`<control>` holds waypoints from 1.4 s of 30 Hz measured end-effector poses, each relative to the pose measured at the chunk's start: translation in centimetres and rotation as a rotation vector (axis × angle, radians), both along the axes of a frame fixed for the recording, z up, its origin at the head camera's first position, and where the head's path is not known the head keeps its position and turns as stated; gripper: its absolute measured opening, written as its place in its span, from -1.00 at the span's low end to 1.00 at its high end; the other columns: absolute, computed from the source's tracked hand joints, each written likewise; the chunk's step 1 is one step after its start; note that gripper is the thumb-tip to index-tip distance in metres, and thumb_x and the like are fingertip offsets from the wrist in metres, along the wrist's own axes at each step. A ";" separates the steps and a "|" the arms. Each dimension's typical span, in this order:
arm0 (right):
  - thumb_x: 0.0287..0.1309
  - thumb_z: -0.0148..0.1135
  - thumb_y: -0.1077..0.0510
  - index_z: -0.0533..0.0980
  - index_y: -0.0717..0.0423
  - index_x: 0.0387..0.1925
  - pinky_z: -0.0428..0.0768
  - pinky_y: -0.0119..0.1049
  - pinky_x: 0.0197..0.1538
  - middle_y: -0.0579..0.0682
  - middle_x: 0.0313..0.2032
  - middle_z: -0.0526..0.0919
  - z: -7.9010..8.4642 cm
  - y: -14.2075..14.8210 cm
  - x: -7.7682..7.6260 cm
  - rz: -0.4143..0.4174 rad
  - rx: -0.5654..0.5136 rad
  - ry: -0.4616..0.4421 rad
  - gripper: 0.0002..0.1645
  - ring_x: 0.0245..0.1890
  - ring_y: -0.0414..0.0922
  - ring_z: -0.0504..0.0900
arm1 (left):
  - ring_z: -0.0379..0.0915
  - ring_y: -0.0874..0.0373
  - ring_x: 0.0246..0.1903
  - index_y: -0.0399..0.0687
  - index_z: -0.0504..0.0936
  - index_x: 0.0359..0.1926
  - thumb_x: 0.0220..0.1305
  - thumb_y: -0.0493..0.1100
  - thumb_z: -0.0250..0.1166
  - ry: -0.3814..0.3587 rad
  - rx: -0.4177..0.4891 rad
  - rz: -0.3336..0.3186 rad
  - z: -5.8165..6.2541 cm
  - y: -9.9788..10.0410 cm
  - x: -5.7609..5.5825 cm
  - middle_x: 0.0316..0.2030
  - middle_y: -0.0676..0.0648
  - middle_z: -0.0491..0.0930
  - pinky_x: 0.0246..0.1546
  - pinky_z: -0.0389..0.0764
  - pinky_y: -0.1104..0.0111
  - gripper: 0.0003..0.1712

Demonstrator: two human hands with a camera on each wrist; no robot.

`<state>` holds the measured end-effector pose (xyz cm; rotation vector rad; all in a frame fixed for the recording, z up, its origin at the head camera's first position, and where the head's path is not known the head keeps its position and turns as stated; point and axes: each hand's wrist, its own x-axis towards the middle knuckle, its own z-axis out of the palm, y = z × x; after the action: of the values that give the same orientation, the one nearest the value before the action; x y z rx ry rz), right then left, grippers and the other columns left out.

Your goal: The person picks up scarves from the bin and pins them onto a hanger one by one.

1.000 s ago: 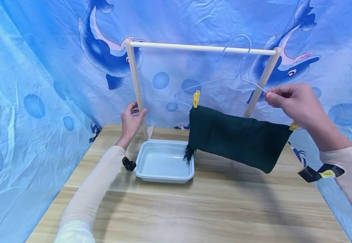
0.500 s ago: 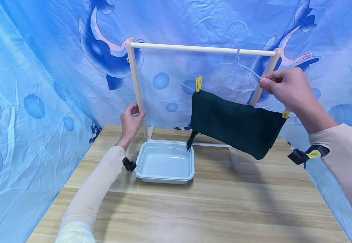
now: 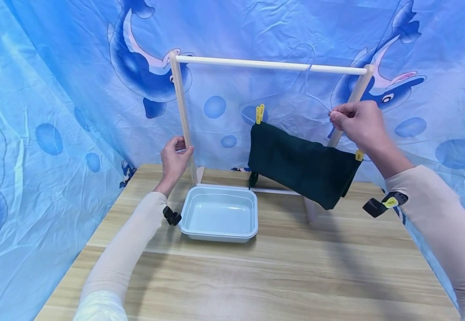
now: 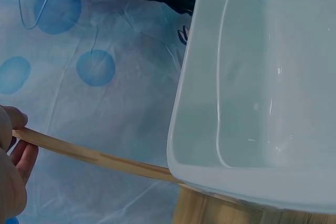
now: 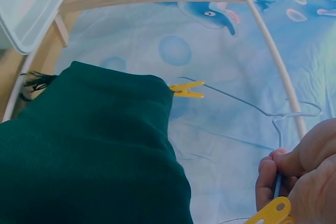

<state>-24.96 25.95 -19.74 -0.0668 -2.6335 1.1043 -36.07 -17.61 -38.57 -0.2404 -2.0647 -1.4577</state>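
My right hand pinches the right shoulder of a thin wire clothes hanger between thumb and fingers. From the hanger a folded dark green scarf with a fringe hangs, tilted lower on the right. One yellow clothespin clips its left end and another yellow clothespin its right end. The hanger's hook arches over the white rod of a wooden drying rack. My left hand grips the rack's left post; in the left wrist view, fingers lie around that wood.
A pale blue plastic basin stands on the wooden table by the foot of the left post. Behind the rack hangs a blue curtain printed with dolphins. Black cameras are strapped to both wrists.
My right hand has moved left, first rising and then dropping a little. The hook rose above the rod and came down over it, the scarf following. My left hand stays on the post.
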 end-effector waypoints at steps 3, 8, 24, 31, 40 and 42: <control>0.50 0.07 -0.05 0.54 0.20 0.29 0.53 0.05 0.27 0.26 0.13 0.61 -0.7 -0.3 -0.1 0.012 -0.012 0.012 -0.46 0.14 0.12 0.63 | 0.68 -0.11 -0.06 -0.33 0.65 0.00 0.26 -0.32 0.43 0.002 0.011 0.000 0.0 0.0 -0.1 -0.09 -0.31 0.70 -0.08 0.71 0.30 -0.70; 0.51 0.08 -0.05 0.57 0.24 0.23 0.54 0.09 0.26 0.27 0.08 0.63 -1.9 -0.4 -0.2 0.023 0.001 0.024 -0.48 0.07 0.12 0.64 | 0.68 -0.12 -0.06 -0.33 0.65 0.00 0.26 -0.34 0.43 0.001 0.021 -0.008 0.0 -0.1 -0.1 -0.09 -0.31 0.70 -0.08 0.71 0.32 -0.70; 0.52 0.09 0.00 0.59 0.27 0.19 0.56 0.06 0.23 0.29 0.04 0.65 -3.7 -0.9 -0.4 0.026 0.004 0.029 -0.52 0.06 0.15 0.68 | 0.68 -0.14 -0.06 -0.33 0.65 0.00 0.25 -0.36 0.43 -0.002 0.036 -0.021 -0.1 -0.2 0.0 -0.09 -0.32 0.70 -0.10 0.71 0.34 -0.70; 0.50 0.13 0.02 0.63 0.29 0.10 0.67 -0.06 0.08 0.31 -0.07 0.69 -3.3 -0.8 -0.3 0.069 0.103 0.045 -0.56 -0.10 0.11 0.69 | 0.68 -0.13 -0.04 -0.32 0.65 0.02 0.27 -0.33 0.42 -0.008 0.019 -0.021 -0.2 -0.3 0.0 -0.06 -0.30 0.70 -0.05 0.70 0.29 -0.69; 0.45 0.22 0.04 0.67 0.27 0.05 0.58 -0.18 -0.16 0.29 -0.14 0.73 -2.9 -0.7 -0.2 0.147 0.200 0.060 -0.61 -0.16 0.13 0.64 | 0.66 -0.13 -0.02 -0.32 0.63 0.09 0.29 -0.30 0.43 -0.036 0.027 -0.032 0.2 -0.3 0.2 -0.04 -0.32 0.68 -0.04 0.70 0.28 -0.62; 0.44 0.23 0.07 0.67 0.28 0.06 0.58 -0.16 -0.15 0.30 -0.13 0.73 -3.1 -0.7 -0.2 0.158 0.201 0.068 -0.62 -0.17 0.12 0.63 | 0.66 -0.13 -0.01 -0.32 0.62 0.11 0.29 -0.28 0.43 -0.046 0.021 -0.040 0.4 -0.3 0.3 -0.03 -0.32 0.68 -0.03 0.70 0.26 -0.60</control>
<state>-25.12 25.26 -22.80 0.2198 -2.7093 0.8648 -35.77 -17.93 -38.21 -0.2431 -2.0907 -1.5207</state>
